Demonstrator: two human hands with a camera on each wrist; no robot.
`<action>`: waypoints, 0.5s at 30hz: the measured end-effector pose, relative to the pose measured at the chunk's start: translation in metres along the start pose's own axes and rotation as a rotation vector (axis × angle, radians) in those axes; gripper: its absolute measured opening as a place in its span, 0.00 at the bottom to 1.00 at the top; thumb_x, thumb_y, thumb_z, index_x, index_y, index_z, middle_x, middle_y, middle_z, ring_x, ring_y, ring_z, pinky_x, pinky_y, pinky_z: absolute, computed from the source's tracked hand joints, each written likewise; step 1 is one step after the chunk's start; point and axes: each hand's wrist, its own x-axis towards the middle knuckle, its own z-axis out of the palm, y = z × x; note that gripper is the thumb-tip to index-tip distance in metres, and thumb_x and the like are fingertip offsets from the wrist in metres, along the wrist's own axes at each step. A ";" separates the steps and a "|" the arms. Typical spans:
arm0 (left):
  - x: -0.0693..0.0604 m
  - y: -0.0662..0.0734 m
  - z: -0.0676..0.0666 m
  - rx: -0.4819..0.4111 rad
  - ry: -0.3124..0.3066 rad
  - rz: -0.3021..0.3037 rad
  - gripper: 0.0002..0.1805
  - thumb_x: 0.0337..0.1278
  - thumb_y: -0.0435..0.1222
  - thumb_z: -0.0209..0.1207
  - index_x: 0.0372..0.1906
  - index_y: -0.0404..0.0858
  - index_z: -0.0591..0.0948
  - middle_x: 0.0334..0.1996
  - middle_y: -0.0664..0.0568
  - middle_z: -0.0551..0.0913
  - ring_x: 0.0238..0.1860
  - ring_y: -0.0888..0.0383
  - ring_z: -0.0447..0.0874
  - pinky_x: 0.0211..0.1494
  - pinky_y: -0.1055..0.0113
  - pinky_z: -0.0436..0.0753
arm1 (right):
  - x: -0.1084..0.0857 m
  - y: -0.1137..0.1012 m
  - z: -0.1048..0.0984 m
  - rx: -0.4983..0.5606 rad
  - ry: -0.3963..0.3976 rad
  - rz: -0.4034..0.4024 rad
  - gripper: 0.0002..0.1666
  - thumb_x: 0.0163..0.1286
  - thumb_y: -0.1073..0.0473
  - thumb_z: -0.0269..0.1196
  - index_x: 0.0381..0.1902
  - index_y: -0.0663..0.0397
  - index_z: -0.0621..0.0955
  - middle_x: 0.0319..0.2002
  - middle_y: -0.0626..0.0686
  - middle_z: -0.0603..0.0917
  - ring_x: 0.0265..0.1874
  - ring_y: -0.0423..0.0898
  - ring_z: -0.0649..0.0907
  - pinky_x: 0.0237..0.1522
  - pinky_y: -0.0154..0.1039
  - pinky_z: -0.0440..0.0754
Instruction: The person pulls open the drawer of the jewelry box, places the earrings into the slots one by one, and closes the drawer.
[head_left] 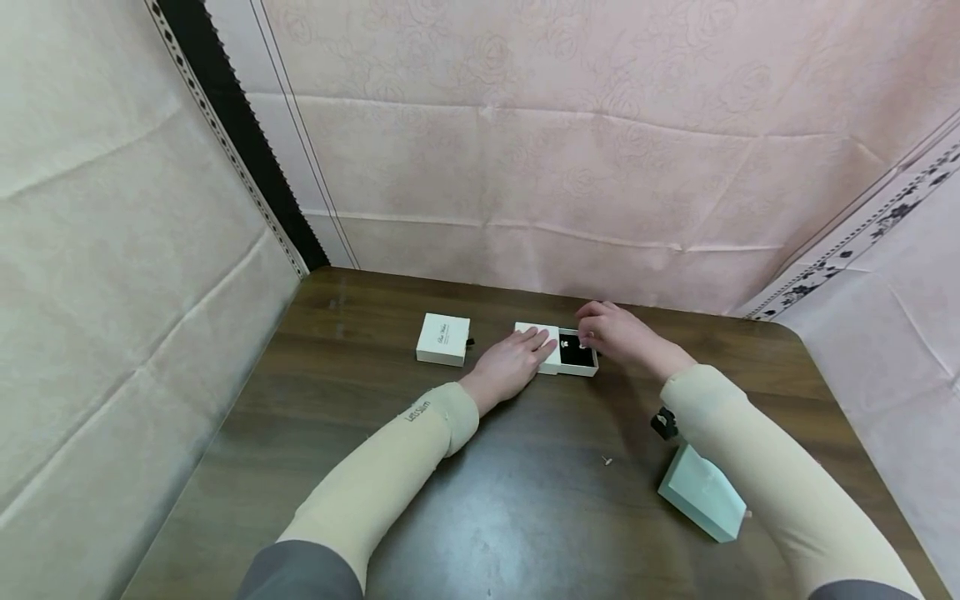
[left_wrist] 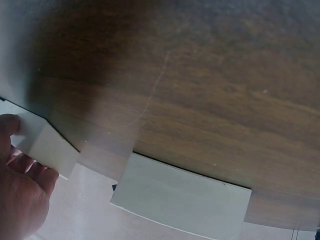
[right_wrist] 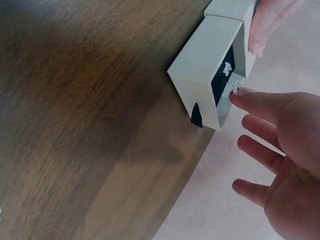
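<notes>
The left hand [head_left: 510,367] lies over the white sleeve [head_left: 552,361] of a slim box on the wooden table [head_left: 337,375], its fingers stretched out loosely across the top, while the left wrist view shows the thumb [left_wrist: 10,122] against the side wall. Out of the sleeve's right end projects a white drawer [head_left: 576,372] with a black lining [head_left: 576,357], partly pulled out, a black tab [right_wrist: 196,116] on its end face. Over the drawer's far edge, the right hand [head_left: 615,333] pinches a small sparkling piece [right_wrist: 236,88] at the tips of thumb and forefinger, its other fingers loosely bent and apart. A second sparkling piece [right_wrist: 227,69] sits on the lining just beside the pinched one. To the left, apart from the drawer box, stands a white lettered box [head_left: 443,338] with a dark tab at its right side. Nearer the person, a tiny light object [head_left: 607,460], too small to identify, lies on the wood, and a pale green box [head_left: 705,496] is partly hidden by the right sleeve. Pink patterned cloth [head_left: 525,167] hangs behind the table.
</notes>
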 end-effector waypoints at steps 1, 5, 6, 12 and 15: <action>0.000 0.000 0.000 0.001 0.002 0.001 0.27 0.88 0.41 0.48 0.83 0.44 0.67 0.82 0.49 0.66 0.82 0.51 0.63 0.83 0.58 0.65 | 0.001 0.000 0.000 -0.004 -0.012 -0.002 0.09 0.71 0.70 0.70 0.31 0.54 0.85 0.58 0.69 0.83 0.57 0.67 0.81 0.60 0.65 0.79; 0.000 0.000 -0.001 0.006 0.010 0.003 0.27 0.88 0.41 0.48 0.83 0.44 0.68 0.82 0.49 0.67 0.82 0.51 0.63 0.82 0.58 0.65 | 0.006 0.001 0.000 -0.022 -0.069 0.002 0.09 0.72 0.70 0.69 0.31 0.54 0.85 0.58 0.69 0.83 0.58 0.68 0.81 0.63 0.65 0.78; 0.000 0.000 -0.002 0.007 0.013 0.003 0.27 0.88 0.41 0.49 0.83 0.44 0.68 0.81 0.49 0.67 0.82 0.52 0.63 0.82 0.58 0.65 | 0.007 0.001 0.000 -0.027 -0.084 0.009 0.09 0.72 0.70 0.69 0.31 0.53 0.85 0.58 0.69 0.83 0.59 0.68 0.81 0.64 0.66 0.77; -0.002 0.000 -0.002 -0.010 0.024 0.006 0.26 0.88 0.40 0.48 0.82 0.44 0.69 0.81 0.48 0.68 0.82 0.51 0.64 0.82 0.58 0.66 | 0.012 0.003 0.000 -0.027 -0.168 0.045 0.09 0.75 0.68 0.67 0.32 0.54 0.86 0.60 0.69 0.82 0.61 0.68 0.79 0.67 0.67 0.74; -0.002 0.000 -0.002 -0.015 0.030 0.007 0.26 0.88 0.40 0.48 0.82 0.43 0.69 0.81 0.48 0.68 0.81 0.51 0.65 0.82 0.58 0.67 | 0.015 0.004 0.000 -0.025 -0.199 0.056 0.09 0.75 0.67 0.66 0.32 0.54 0.86 0.61 0.69 0.82 0.62 0.69 0.79 0.68 0.67 0.73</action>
